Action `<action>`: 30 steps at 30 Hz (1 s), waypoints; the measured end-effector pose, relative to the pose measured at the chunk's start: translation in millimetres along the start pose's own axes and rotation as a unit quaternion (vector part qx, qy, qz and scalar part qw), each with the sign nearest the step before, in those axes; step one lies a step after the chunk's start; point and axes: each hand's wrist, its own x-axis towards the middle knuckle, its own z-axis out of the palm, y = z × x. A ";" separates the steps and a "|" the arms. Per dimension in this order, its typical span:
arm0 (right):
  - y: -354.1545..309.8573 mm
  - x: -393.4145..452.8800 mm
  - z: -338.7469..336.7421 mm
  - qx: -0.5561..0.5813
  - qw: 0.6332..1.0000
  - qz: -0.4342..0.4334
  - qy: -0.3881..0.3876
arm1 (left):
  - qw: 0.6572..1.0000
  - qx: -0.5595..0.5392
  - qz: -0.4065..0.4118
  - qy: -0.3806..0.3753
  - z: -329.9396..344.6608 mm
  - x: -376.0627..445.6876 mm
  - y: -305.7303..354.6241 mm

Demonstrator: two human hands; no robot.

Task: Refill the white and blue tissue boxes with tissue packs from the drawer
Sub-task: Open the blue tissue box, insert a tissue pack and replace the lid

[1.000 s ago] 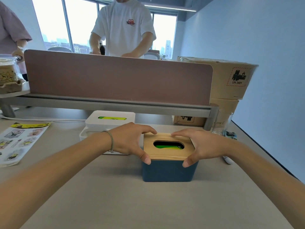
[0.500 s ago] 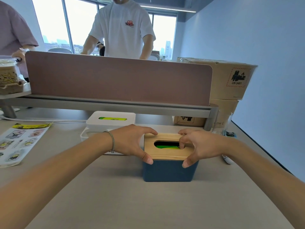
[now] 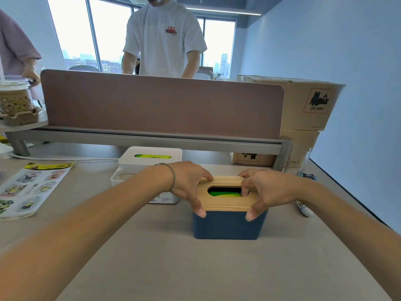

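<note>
The blue tissue box (image 3: 227,225) stands on the desk in front of me, capped by a wooden lid (image 3: 225,203) with an oval slot showing a green tissue pack (image 3: 223,194) inside. My left hand (image 3: 188,183) grips the lid's left end, thumb down over the blue wall. My right hand (image 3: 267,190) holds the right end, with a finger or two dipped into the slot. Behind my left hand sits the white tissue box (image 3: 149,158), green pack showing through its slot.
A brown divider panel (image 3: 160,105) on a grey rail crosses the desk behind the boxes. Cardboard boxes (image 3: 303,105) are stacked at the back right. A sticker sheet (image 3: 32,187) lies left, a marker (image 3: 303,208) right. Two people stand beyond the divider.
My right hand's fingers have curled from lying flat on the lid into the slot. My left hand and the blue box have stayed in place.
</note>
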 end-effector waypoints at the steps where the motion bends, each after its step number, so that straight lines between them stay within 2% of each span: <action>1: 0.1 -0.6 0.4 0.003 1.000 0.000 0.002 | 1.000 -0.002 0.001 0.001 1.1 -1.0 -1.1; 7: 3.4 -6.0 4.0 0.052 0.999 0.004 0.001 | 1.000 0.000 0.008 -0.015 4.5 -1.6 1.8; 12: 19.1 -9.1 36.1 0.178 0.983 -0.014 -0.041 | 0.999 0.008 -0.004 -0.051 17.6 -0.1 0.6; 17: 12.0 -15.4 57.1 0.272 0.962 -0.015 0.025 | 0.997 -0.057 -0.014 -0.052 30.9 -6.9 4.0; 20: -3.9 -24.7 67.1 0.378 0.918 -0.006 0.116 | 0.983 -0.181 -0.010 0.017 57.2 -10.2 7.8; 22: -15.3 -28.9 78.0 0.448 0.870 0.022 0.202 | 0.941 -0.309 -0.021 0.137 83.1 -10.3 14.4; 25: -32.1 -28.6 93.8 0.577 0.761 0.082 0.283 | 0.825 -0.489 -0.059 0.279 113.4 -8.6 34.6; 27: -39.9 -22.6 105.0 0.627 0.712 0.101 0.299 | 0.755 -0.572 -0.071 0.313 119.7 -5.9 48.7; 30: -44.4 -14.1 111.0 0.660 0.666 0.110 0.329 | 0.705 -0.615 -0.083 0.344 116.2 1.6 57.3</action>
